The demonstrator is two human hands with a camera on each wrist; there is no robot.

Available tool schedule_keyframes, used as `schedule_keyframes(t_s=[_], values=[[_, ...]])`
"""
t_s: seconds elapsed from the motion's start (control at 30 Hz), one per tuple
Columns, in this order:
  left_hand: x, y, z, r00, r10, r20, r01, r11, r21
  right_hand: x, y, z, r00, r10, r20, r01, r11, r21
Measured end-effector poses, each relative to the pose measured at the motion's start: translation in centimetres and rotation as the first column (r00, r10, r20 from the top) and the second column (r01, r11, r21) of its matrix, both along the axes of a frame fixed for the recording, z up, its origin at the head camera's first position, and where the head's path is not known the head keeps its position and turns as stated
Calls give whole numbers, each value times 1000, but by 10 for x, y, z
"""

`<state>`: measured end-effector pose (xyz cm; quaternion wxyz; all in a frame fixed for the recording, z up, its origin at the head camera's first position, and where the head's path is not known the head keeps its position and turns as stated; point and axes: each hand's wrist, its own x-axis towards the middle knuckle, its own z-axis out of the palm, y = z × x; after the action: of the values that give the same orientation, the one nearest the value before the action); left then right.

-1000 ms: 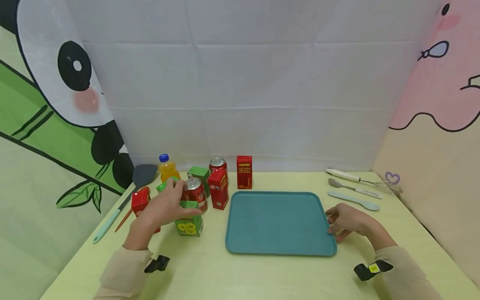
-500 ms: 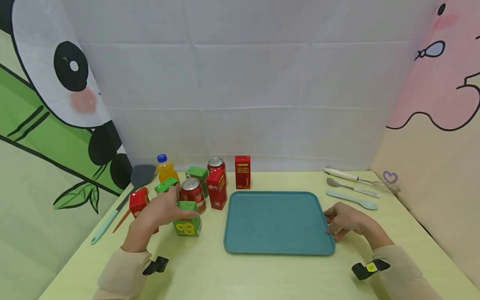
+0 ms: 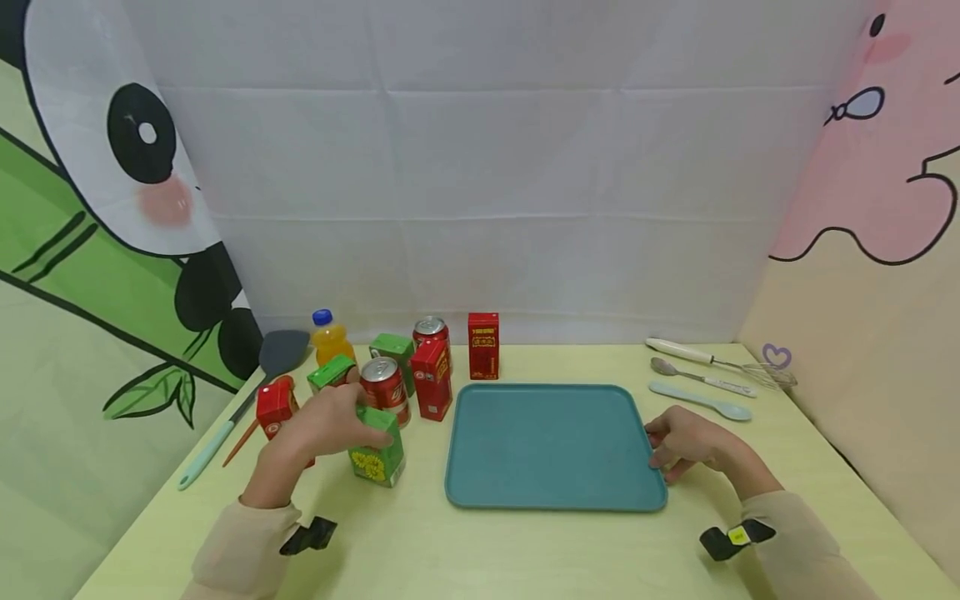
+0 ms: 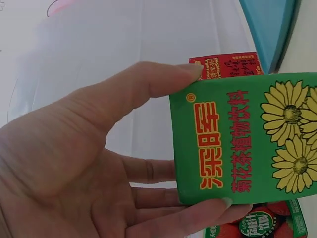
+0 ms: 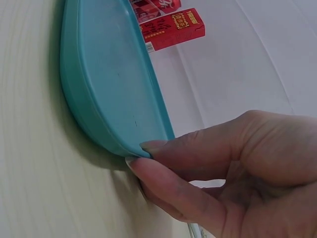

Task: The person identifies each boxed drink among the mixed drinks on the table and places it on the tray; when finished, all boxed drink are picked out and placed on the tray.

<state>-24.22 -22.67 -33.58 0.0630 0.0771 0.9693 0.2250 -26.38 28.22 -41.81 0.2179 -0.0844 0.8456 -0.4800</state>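
My left hand (image 3: 328, 427) grips a green drink carton with yellow flowers (image 3: 377, 463) near its top, thumb on one side and fingers on the other. In the left wrist view the carton's (image 4: 223, 144) printed front faces the camera. Just behind it stands a red soda can (image 3: 385, 392), with another green carton (image 3: 331, 372) to the can's left. On the right, my right hand (image 3: 693, 443) pinches the rim of a teal tray (image 3: 551, 450) between thumb and fingers; the right wrist view shows the fingertips on the tray's edge (image 5: 111, 134).
Behind are red cartons (image 3: 432, 382), a second can (image 3: 431, 328), an orange juice bottle (image 3: 332, 340) and a green carton (image 3: 393, 350). A spatula (image 3: 217, 442) lies at the left edge. A whisk (image 3: 686, 351), spoon (image 3: 701, 377) and pale blue spoon (image 3: 701, 400) lie at right.
My left hand has closed on the flowered green carton, which has turned and shifted slightly toward the front. The right hand stays on the tray's rim.
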Motion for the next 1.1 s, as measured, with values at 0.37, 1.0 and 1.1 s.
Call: schedule_keyframes(t_s=[0.37, 1.0, 1.1], values=[[8, 4, 9, 984, -169, -46, 174, 973, 150, 0, -4, -2, 1000, -9, -7, 9, 1000, 2], [-24, 78, -30, 944, -320, -82, 282, 653, 703, 2, -1, 2, 1000, -23, -7, 23, 1000, -13], [-36, 89, -33, 933, -348, -86, 305, 641, 704, 1, 0, 0, 999, -34, -6, 34, 999, -17]])
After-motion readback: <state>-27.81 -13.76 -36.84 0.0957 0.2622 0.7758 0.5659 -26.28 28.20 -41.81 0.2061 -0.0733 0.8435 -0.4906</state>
